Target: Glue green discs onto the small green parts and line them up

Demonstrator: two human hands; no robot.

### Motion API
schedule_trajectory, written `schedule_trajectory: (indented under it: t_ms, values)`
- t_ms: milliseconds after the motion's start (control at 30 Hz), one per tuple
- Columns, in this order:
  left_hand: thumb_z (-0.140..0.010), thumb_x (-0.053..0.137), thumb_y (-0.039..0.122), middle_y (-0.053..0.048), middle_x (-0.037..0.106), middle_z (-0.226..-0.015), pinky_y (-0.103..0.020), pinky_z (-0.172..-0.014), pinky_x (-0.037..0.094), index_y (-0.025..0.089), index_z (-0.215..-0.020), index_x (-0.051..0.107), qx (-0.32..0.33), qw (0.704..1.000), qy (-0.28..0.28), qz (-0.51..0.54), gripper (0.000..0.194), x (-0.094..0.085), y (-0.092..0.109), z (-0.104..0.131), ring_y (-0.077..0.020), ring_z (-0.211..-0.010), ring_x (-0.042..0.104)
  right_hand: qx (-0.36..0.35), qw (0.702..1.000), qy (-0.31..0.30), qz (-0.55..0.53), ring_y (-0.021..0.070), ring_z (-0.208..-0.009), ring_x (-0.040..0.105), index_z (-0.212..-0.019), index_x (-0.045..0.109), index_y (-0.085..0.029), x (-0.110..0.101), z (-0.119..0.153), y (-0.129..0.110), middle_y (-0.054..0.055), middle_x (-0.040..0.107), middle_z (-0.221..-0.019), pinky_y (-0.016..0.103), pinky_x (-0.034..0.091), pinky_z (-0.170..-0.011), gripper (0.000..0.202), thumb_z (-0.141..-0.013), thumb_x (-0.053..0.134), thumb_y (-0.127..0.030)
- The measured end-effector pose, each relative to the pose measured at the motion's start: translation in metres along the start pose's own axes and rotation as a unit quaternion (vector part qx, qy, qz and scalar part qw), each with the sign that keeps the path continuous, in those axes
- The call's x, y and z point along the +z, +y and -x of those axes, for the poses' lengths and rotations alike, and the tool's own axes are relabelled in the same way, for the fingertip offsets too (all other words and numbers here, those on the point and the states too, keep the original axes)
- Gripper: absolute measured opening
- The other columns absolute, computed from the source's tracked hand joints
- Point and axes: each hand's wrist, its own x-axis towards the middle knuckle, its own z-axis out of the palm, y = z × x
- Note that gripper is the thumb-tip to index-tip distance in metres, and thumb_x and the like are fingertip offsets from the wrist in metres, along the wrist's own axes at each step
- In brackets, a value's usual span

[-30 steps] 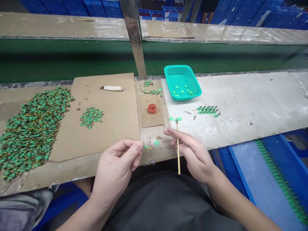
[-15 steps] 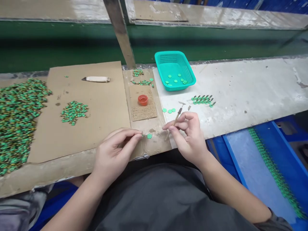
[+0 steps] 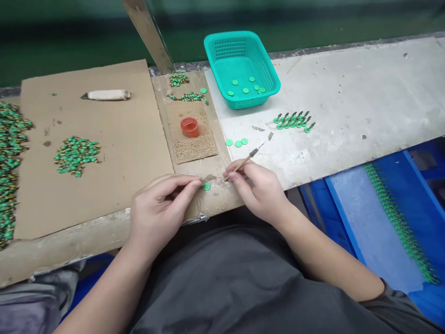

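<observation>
My left hand (image 3: 163, 206) pinches a tiny green piece, mostly hidden by the fingertips, against a green disc (image 3: 206, 186) at the bench's front edge. To its right, my right hand (image 3: 259, 188) holds a thin brush (image 3: 243, 163) between thumb and fingers, its dark tip pointing up and right. Several loose green discs (image 3: 238, 144) lie just beyond the brush. A small red cup (image 3: 189, 126) sits on a speckled cardboard piece (image 3: 195, 150) ahead of my hands. Discs with small upright pieces (image 3: 294, 120) stand in rows on the white surface.
A teal basket (image 3: 242, 103) holding several green discs stands at the back. Left, small green pieces (image 3: 77, 155) and a cloth-wrapped pointed tool (image 3: 107, 95) lie on cardboard (image 3: 132, 139). A larger heap (image 3: 9, 171) is farther left. Blue trays (image 3: 417, 208) sit below the bench at right.
The view has shifted, with the bench items appearing higher and farther left. My left fingertips are now at the disc. The brush has tilted toward the right in my right hand.
</observation>
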Motion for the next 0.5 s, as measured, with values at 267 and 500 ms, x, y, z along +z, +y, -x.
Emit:
schedule_trajectory:
  t_ms: [267,500]
  values:
    - [-0.106,0.082,0.048,0.001,0.091,-0.102,-0.034,-0.082,0.064,0.034,-0.101,0.093,0.017,1.000,-0.011,-0.002,0.018,0.0003,0.0034,-0.0013,-0.0209,-0.092,0.082,-0.006,1.000,0.009,-0.014,0.0230,-0.108,0.086,-0.111,0.073,-0.025,0.0001,-0.0002,0.0010,0.009,0.088,-0.120,0.040,0.069,-0.102,0.021,-0.121,0.056,-0.031]
    - [-0.107,0.081,0.049,0.000,0.091,-0.102,-0.036,-0.085,0.064,0.033,-0.101,0.092,0.022,0.999,-0.008,-0.022,0.020,0.0023,0.0042,-0.0005,-0.0224,-0.094,0.083,-0.012,1.000,0.010,-0.010,0.0239,-0.112,0.086,-0.109,0.073,-0.026,0.0005,0.0008,0.0031,0.008,0.088,-0.120,0.040,0.069,-0.105,0.022,-0.121,0.056,-0.032]
